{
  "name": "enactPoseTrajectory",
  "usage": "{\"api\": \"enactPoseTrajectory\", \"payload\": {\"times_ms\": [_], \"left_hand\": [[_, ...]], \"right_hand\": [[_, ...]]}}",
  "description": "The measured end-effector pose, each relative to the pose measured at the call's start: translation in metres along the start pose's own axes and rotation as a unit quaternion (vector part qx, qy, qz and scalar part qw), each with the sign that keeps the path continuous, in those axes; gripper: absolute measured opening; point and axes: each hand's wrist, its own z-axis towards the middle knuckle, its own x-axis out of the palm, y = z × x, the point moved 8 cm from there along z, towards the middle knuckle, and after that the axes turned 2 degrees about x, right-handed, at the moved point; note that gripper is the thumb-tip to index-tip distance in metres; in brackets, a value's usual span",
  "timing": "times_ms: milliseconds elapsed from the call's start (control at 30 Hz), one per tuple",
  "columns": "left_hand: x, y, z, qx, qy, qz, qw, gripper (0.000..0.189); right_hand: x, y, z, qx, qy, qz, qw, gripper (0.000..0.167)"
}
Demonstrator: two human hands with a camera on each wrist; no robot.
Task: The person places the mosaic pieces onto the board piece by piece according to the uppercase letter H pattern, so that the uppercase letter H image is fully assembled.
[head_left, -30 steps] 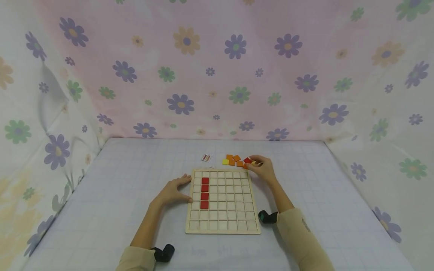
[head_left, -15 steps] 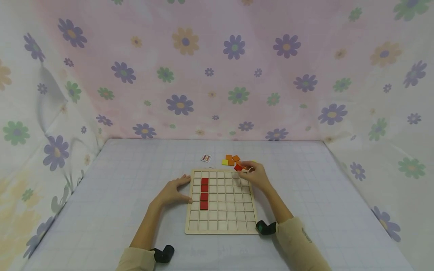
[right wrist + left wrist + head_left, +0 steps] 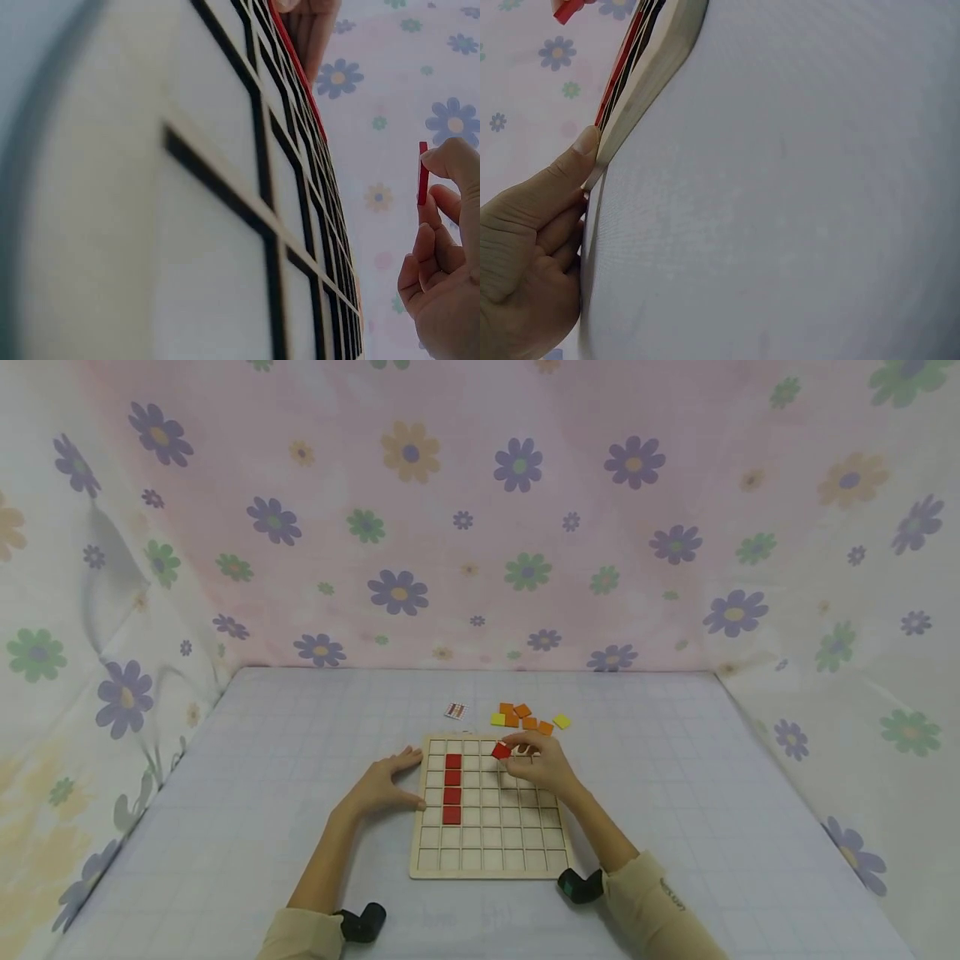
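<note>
Red tile (image 3: 500, 750), in right grip (image 3: 545, 766), partly hidden

Dim, diffuse light; soft shadow on board (image 3: 491, 837); its near edge out of focus in right wrist view.

Pale pink backdrop (image 3: 480, 547), printed with purple, green and orange daisies (image 3: 517, 465), upright behind. White flower-patterned side panels (image 3: 870, 693), creased at left, probably fabric. Below, pale bluish-white table cover (image 3: 225, 810), flat, faintly gridded, reaching the backdrop's foot. Light soft, rather dim.
</note>
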Motion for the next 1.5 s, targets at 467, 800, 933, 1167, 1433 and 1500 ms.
{"api": "enactPoseTrajectory", "payload": {"times_ms": [467, 800, 933, 1167, 1433, 1500], "left_hand": [[0.0, 0.0, 0.0, -0.005, -0.001, 0.005, 1.0, 0.087], [0.0, -0.001, 0.001, 0.002, -0.001, 0.0, 1.0, 0.087], [-0.001, -0.002, 0.001, 0.003, 0.001, 0.001, 1.0, 0.088], [-0.001, -0.002, 0.001, 0.004, 0.001, -0.001, 1.0, 0.087], [0.001, 0.0, 0.001, 0.005, 0.003, 0.003, 1.0, 0.086], [0.0, 0.001, 0.001, 0.003, 0.002, 0.006, 1.0, 0.086]], "right_hand": [[0.037, -0.005, -0.01, -0.031, 0.063, 0.01, 0.9975, 0.029], [0.058, -0.024, -0.015, -0.013, 0.105, -0.012, 0.9943, 0.03], [0.063, -0.018, -0.016, -0.046, 0.11, -0.014, 0.9928, 0.03], [0.075, -0.014, -0.021, -0.081, 0.139, -0.012, 0.9869, 0.027], [0.083, -0.018, -0.027, -0.057, 0.164, -0.033, 0.9843, 0.026], [0.085, -0.016, -0.028, -0.065, 0.169, -0.038, 0.9828, 0.026]]}}
